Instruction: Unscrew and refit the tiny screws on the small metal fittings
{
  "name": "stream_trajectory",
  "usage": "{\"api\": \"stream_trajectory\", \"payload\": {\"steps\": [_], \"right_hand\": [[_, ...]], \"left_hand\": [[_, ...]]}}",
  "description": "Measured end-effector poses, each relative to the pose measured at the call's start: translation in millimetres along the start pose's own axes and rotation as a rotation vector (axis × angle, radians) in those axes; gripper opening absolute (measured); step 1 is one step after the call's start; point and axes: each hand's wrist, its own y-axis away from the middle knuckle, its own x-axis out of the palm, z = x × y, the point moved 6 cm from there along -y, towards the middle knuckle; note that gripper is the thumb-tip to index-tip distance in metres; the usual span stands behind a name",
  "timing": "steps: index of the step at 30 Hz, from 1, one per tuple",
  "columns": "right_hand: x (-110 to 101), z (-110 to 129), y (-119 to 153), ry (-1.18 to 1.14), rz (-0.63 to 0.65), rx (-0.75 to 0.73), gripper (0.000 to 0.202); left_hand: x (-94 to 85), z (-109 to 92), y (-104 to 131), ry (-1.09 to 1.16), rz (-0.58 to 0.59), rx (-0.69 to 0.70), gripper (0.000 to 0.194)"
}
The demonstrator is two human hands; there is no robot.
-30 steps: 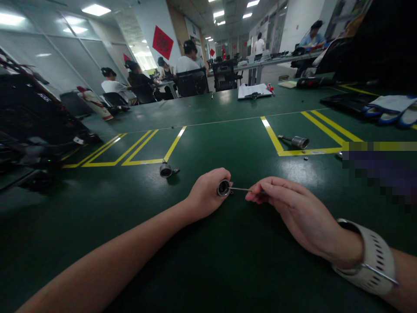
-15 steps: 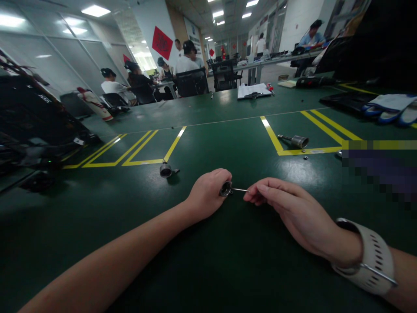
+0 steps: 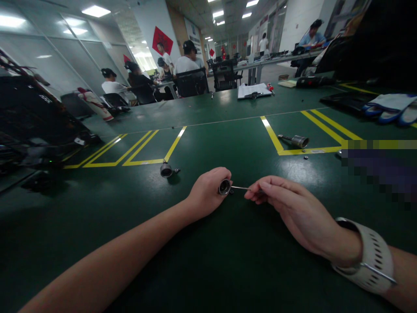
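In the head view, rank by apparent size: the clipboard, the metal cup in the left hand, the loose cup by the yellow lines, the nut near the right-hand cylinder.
1. Clipboard, though farthest.
2. Held cup and loose cup: alike.
3. Nut.

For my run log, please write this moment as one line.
left hand: holds small round metal cup part | right hand: pinches thin metal rod at cup | surface: dark green table

Socket (image 3: pixel 224 187): shiny metal; rod (image 3: pixel 241 188): thin metal; table (image 3: pixel 228 143): matt green, smooth.
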Motion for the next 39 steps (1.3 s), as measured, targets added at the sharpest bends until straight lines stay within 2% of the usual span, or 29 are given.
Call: {"api": "stream_trajectory", "payload": {"steps": [6,10,19,25,31,39], "right_hand": [[-0.3,-2.0,1.7,0.219,0.061,-0.056,0.020],[0.1,-1.4,-0.2,0.114,0.043,-0.013,0.020],[-1.2,-1.0,-0.7,-0.083,-0.001,0.027,0.019],[-0.8,-0.2,-0.3,-0.058,0.000,0.023,0.019],[0.3,-1.5,2.0,0.098,0.036,-0.010,0.019],[-0.3,0.2,0.1,0.003,-0.003,0.026,0.020]], "left_hand": [[3.1,-1.3,-1.7,-0.094,0.090,-0.042,0.005],[3.1,-3.2,-0.6,-0.091,0.103,-0.025,0.005],[0.1,-2.6,0.7,0.031,0.045,0.009,0.007],[0.0,-2.8,-0.5,0.055,0.045,0.013,0.008],[2.9,-5.5,-1.4,-0.059,0.104,0.011,0.008],[4.4,-2.5,-0.1,-0.070,0.112,0.006,0.005]]}}
